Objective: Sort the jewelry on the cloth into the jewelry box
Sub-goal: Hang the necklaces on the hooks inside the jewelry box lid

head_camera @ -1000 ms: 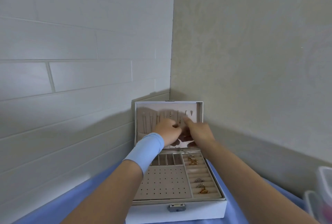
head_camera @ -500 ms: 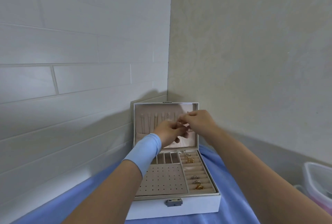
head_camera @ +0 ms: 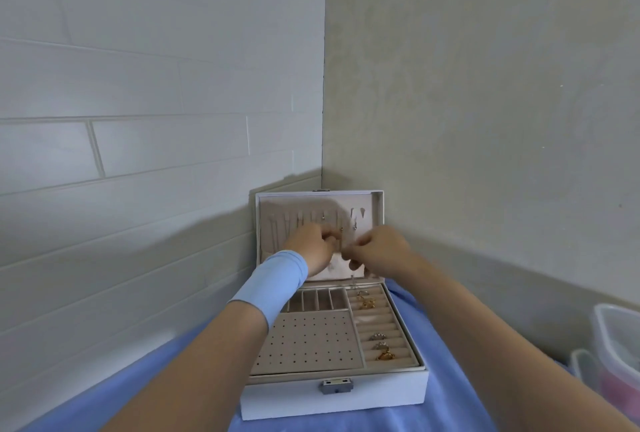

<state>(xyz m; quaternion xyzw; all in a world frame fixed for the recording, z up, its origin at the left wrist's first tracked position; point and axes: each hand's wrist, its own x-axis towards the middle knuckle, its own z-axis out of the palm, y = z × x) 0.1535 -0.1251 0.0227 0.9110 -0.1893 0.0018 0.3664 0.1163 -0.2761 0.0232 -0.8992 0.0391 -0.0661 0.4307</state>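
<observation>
In front of the open lid (head_camera: 377, 210), left hand (head_camera: 308, 248) and right hand (head_camera: 382, 248) nearly meet, both curled; what they grip cannot be told. Below them the box (head_camera: 287, 400) sits on cloth (head_camera: 381, 425); rings (head_camera: 379, 345) lie under the right hand.

A white wall (head_camera: 138, 85) of long horizontal tiles met a beige textured wall (head_camera: 485, 85) at a corner, under soft even light. At the right edge stood what seemed clear plastic tubs (head_camera: 616, 345).

The jewelry box (head_camera: 284, 397) has velvety matt lining (head_camera: 306, 345), metal clasp (head_camera: 335, 387).
</observation>
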